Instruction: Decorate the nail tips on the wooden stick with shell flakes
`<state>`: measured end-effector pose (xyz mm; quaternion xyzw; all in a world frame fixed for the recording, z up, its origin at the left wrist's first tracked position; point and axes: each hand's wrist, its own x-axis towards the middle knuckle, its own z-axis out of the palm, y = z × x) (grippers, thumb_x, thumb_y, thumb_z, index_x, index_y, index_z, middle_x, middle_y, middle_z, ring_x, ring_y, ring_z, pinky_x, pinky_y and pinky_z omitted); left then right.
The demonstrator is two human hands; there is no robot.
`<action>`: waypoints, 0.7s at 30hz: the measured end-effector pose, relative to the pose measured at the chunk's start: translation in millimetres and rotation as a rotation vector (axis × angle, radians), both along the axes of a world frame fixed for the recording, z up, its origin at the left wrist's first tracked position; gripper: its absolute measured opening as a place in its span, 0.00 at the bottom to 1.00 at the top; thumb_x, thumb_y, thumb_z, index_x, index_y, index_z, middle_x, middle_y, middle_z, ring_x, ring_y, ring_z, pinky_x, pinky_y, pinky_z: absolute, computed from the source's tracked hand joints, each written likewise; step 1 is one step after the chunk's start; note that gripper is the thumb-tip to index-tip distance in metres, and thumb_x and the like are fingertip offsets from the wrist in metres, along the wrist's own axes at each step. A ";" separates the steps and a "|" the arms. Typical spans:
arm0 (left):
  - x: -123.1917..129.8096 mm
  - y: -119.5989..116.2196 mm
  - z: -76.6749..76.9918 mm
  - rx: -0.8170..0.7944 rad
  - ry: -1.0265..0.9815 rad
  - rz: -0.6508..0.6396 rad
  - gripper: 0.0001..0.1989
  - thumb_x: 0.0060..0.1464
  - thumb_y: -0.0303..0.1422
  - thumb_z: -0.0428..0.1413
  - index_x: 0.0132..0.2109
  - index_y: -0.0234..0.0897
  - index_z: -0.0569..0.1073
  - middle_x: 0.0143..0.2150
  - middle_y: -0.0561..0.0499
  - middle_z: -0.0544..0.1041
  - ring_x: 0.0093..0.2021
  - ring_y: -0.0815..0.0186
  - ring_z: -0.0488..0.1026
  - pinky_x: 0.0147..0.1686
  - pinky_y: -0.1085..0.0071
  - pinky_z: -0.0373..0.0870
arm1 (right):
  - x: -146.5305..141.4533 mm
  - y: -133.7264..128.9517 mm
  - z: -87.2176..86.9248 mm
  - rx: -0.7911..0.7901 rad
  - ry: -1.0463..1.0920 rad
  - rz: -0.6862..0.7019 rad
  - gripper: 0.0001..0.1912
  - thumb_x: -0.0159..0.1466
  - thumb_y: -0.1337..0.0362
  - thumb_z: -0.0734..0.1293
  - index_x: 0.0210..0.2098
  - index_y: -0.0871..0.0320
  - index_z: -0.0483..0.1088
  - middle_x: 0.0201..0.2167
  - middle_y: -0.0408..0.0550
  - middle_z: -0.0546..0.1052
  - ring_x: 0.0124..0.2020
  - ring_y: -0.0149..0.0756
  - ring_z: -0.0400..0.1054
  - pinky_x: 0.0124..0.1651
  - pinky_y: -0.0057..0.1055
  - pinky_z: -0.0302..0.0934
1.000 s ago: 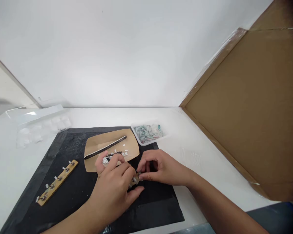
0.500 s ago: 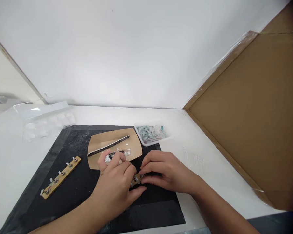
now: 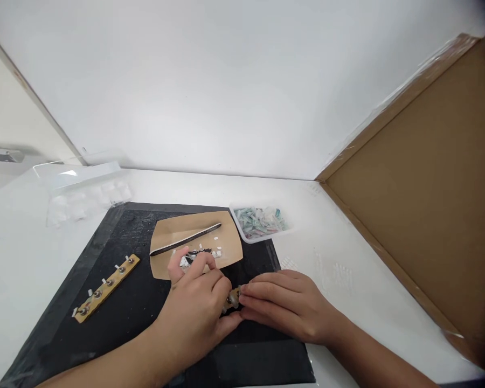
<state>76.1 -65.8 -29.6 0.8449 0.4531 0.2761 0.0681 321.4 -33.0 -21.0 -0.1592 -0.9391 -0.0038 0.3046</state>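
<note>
My left hand [image 3: 200,307] is closed around a short tan wooden strip [image 3: 234,293] above the black mat; most of the strip is hidden under the fingers. A few small metal posts and pale, clear bits show on its uncovered part. At the strip's right end, my right hand [image 3: 289,304] presses its fingertips and thumb together; what lies between them is hidden. A second tan strip [image 3: 109,285] rests on the mat to the left, with several metal posts that each carry a small white piece. Just beyond my left fingers lies a cardboard tray [image 3: 167,231] with white and dark scraps.
Behind my right hand stands a clear plastic tub [image 3: 261,223] of pale green and white slips. A clear plastic package [image 3: 89,196] lies at the back left of the white table. Cardboard [image 3: 420,194] walls the right side; the black mat [image 3: 262,355] covers the middle.
The view has shifted slightly. My right hand's fingers, spread apart before, have come together at the strip's right end. The left hand keeps its hold.
</note>
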 end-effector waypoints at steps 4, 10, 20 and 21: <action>-0.9 0.5 -0.6 -0.001 0.023 -0.008 0.18 0.56 0.43 0.70 0.33 0.39 0.71 0.32 0.54 0.78 0.49 0.52 0.75 0.71 0.34 0.40 | -1.5 0.5 -3.4 0.015 -0.011 0.003 0.11 0.69 0.66 0.76 0.50 0.61 0.79 0.46 0.46 0.86 0.45 0.35 0.81 0.36 0.30 0.71; -0.9 -0.1 0.1 -0.027 0.021 -0.009 0.18 0.54 0.41 0.71 0.33 0.39 0.71 0.32 0.54 0.78 0.50 0.51 0.75 0.69 0.36 0.47 | -1.4 2.3 -5.7 -0.035 0.040 -0.018 0.13 0.68 0.65 0.77 0.51 0.60 0.79 0.43 0.48 0.86 0.44 0.36 0.81 0.39 0.31 0.75; -0.9 0.3 1.1 -0.058 0.019 -0.013 0.18 0.53 0.42 0.72 0.35 0.39 0.72 0.34 0.53 0.80 0.53 0.49 0.75 0.69 0.35 0.47 | 1.2 1.6 -9.0 -0.031 0.004 0.008 0.10 0.70 0.69 0.74 0.51 0.60 0.79 0.45 0.47 0.86 0.45 0.37 0.81 0.37 0.32 0.71; -0.7 0.7 1.5 -0.060 0.024 -0.016 0.18 0.53 0.42 0.73 0.35 0.39 0.72 0.34 0.53 0.80 0.53 0.49 0.75 0.69 0.36 0.48 | 0.8 0.9 -8.9 -0.028 0.003 0.007 0.09 0.70 0.69 0.74 0.50 0.60 0.79 0.45 0.46 0.86 0.45 0.36 0.80 0.38 0.32 0.71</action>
